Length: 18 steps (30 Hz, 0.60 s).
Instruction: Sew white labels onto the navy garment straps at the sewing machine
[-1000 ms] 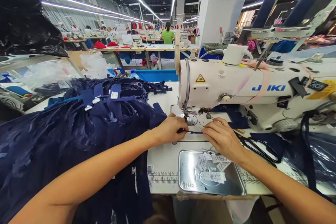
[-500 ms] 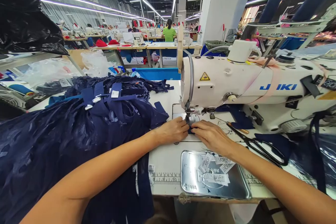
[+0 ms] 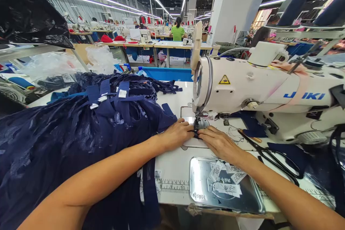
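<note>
My left hand (image 3: 176,134) and my right hand (image 3: 219,143) meet at the needle of a white Juki sewing machine (image 3: 258,90). Together they press a small navy strip (image 3: 198,135) flat on the bed under the presser foot (image 3: 198,122). The fingers of both hands are drawn together on the strip, which is mostly hidden beneath them. My left forearm lies across a big heap of navy lace garments (image 3: 67,133) that covers the left of the table.
A metal tray (image 3: 199,187) with several white labels sits at the front edge. Black scissors (image 3: 272,156) lie to the right of my right hand. Plastic bags are stacked at far left. Other workers sit at tables far behind.
My right hand has slid left to meet my left hand at the needle, folding the strip short. The view has shifted slightly left.
</note>
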{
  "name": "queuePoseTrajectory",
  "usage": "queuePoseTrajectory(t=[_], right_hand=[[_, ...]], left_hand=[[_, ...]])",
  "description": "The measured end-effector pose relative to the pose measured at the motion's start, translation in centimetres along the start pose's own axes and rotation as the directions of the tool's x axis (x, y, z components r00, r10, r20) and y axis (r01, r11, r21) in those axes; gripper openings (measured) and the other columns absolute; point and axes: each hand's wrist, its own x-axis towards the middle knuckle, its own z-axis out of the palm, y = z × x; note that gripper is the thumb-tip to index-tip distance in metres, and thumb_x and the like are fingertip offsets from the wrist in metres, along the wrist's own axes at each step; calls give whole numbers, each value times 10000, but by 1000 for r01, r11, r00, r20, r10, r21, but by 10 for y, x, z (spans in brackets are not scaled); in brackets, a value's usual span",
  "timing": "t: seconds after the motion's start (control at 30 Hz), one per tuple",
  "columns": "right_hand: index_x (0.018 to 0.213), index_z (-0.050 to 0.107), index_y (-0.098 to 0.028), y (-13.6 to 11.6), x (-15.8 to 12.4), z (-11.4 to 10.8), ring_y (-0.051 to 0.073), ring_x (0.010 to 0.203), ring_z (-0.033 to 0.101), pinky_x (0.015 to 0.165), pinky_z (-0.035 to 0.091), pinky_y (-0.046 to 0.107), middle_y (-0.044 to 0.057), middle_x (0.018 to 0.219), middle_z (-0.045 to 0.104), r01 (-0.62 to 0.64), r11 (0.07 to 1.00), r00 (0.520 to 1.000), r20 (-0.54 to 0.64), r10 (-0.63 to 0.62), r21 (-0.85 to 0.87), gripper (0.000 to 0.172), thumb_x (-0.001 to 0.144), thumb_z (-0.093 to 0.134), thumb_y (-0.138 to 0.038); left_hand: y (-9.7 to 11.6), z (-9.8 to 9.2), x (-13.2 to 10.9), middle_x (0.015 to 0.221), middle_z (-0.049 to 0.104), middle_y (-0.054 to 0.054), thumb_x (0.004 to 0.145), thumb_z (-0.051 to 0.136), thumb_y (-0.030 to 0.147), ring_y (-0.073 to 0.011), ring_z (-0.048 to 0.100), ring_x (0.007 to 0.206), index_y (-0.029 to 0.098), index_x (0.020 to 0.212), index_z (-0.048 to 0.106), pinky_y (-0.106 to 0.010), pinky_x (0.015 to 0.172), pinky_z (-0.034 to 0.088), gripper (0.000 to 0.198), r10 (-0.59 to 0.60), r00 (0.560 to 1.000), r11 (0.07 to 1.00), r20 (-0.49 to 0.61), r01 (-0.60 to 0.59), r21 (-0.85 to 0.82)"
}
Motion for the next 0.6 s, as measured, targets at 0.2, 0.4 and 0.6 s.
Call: queuePoseTrajectory(t=[0.2, 0.4, 0.6], right_hand=[[921, 598, -124, -2, -2, 0, 209, 848, 512, 694, 502, 348, 106, 955, 602, -30, 997, 997, 67, 35, -74, 257, 858, 350, -101], [941, 597, -105, -4, -1, -2, 208, 847, 509, 700, 507, 347, 125, 984, 598, -23, 993, 998, 58, 30, -115, 284, 851, 329, -70], [937, 602, -112, 6, 5, -2, 220, 889, 510, 716, 503, 355, 124, 981, 594, -36, 990, 995, 86, 48, -135, 273, 815, 372, -28]], left_hand=[[1, 4, -1, 953, 586, -93, 833, 386, 107, -173, 532, 861, 117, 814, 604, -330, 832, 363, 219, 76, 996, 996, -56, -73, 59], [-1, 7, -4, 994, 585, -112, 807, 417, 108, -186, 551, 801, 105, 882, 599, -306, 753, 419, 197, 87, 996, 994, -12, -86, 62], [-4, 3, 2, 893, 608, -103, 795, 426, 91, -196, 570, 763, 91, 975, 564, -324, 737, 404, 227, 4, 1000, 997, 31, -7, 78]])
